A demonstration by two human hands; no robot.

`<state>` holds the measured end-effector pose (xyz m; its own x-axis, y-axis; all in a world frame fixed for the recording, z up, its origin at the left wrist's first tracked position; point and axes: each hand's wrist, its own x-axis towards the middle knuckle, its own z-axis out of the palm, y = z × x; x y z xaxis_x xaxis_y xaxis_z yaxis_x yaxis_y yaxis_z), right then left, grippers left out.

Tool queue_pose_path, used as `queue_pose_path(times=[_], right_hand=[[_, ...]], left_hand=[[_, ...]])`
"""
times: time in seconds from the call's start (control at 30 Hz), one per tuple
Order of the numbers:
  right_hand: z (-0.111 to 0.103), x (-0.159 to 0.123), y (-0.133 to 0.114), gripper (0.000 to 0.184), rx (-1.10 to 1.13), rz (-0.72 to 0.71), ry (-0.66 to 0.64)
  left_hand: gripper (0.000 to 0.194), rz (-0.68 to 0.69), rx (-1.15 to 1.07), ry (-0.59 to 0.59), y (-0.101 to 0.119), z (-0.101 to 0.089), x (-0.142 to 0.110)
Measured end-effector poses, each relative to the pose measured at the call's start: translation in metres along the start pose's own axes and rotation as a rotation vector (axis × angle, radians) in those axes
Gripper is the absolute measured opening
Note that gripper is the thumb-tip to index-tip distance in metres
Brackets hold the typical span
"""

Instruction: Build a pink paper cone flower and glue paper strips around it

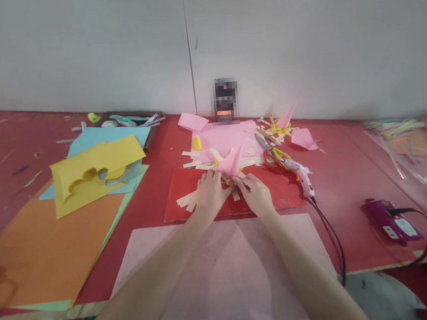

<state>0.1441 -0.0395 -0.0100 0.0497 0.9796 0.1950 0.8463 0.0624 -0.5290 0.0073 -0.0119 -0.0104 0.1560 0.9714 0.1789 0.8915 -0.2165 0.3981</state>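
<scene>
A pink paper cone (231, 162) with yellow paper pieces around its base stands between my hands, over a red board (171, 185). My left hand (212, 189) is closed at the left of the base, its thumb and fingers pinching there. From the right, my right hand (256, 190) pinches the base too, fingers bent together. The fingers partly hide where they grip. Cream paper strips (189, 200) lie beside my left hand. A glue gun (303, 176) rests on the board's right edge, near red-handled scissors (271, 160).
Yellow paper with a cut-out (78, 183) lies over orange sheets (57, 241) on the left. A second pink cone (287, 117) and pink paper (226, 134) are behind. A purple power strip (393, 220) sits right. Pale paper (222, 272) lies under my forearms.
</scene>
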Motion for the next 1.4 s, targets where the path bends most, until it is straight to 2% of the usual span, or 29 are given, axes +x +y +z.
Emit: queue_pose_path(times=[0.27, 0.47, 0.7, 1.0, 1.2, 1.4], right_hand=[[-0.001, 0.000, 0.002, 0.038, 0.074, 0.028, -0.016], [0.000, 0.002, 0.010, 0.037, 0.267, 0.052, -0.023], [0.000, 0.000, 0.005, 0.036, 0.111, 0.054, -0.061], [0.000, 0.001, 0.006, 0.035, 0.114, 0.077, -0.075], [0.000, -0.001, 0.001, 0.033, 0.061, 0.036, -0.033], [0.000, -0.001, -0.001, 0.035, 0.027, 0.032, -0.025]], left_hand=[[0.014, 0.131, -0.248, -0.006, -0.008, -0.001, -0.001], [0.007, 0.156, -0.187, -0.012, -0.008, -0.003, -0.002], [0.013, 0.159, -0.119, -0.043, -0.005, -0.005, -0.003], [0.013, 0.168, -0.064, -0.023, -0.006, -0.001, -0.004], [0.016, 0.184, -0.037, -0.018, -0.006, -0.003, -0.005], [0.016, 0.170, -0.052, -0.054, -0.004, -0.005, -0.006]])
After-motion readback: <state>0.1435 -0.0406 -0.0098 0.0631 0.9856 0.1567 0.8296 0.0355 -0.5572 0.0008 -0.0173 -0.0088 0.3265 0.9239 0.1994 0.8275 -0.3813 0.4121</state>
